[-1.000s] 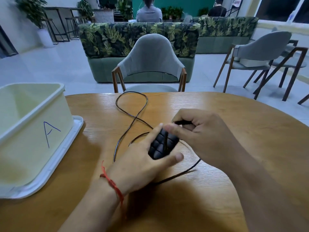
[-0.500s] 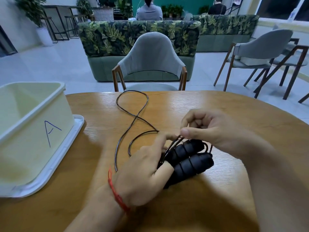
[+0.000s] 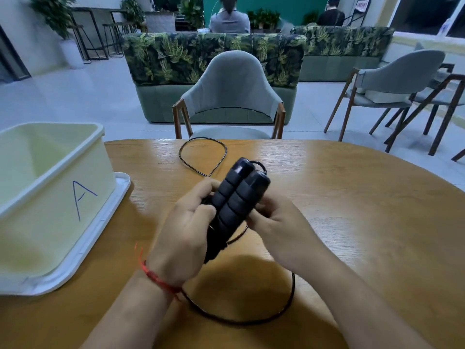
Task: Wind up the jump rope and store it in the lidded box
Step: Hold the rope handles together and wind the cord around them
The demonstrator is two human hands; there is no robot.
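Head view. Container: one pale yellow-green box (image 3: 50, 197), open at the top, standing well to the left of the left hand on a white lid (image 3: 108, 217) that lies flat under it as a tray; the lid's rim shows along the near and right sides. The visible inside of the box holds nothing. Both rest on a round wooden table (image 3: 352, 210).

Hands: the left hand (image 3: 186, 235), a red string (image 3: 156, 278) round its wrist, is raised above the table with fingers curled closed around the lower part of the two black handles (image 3: 239, 197) of the jump rope. The right hand (image 3: 274, 222) meets it from the right, its fingers closed against the same handles on their right side. The handles lie side by side, touching, tilted with their tops pointing up and away from the person. They are ribbed and slightly blurred.

Rope: the thin black cord (image 3: 289, 298) hangs from the handles, sweeps in a wide curve on the table below both wrists, and passes under the left forearm. A second loop (image 3: 201, 152) lies on the table beyond the hands, near the far edge.

Writing: a hand-drawn blue letter "A" (image 3: 81, 197) on the box wall facing the hands. No other text can be read.

Beyond the table: a grey chair (image 3: 231, 84).
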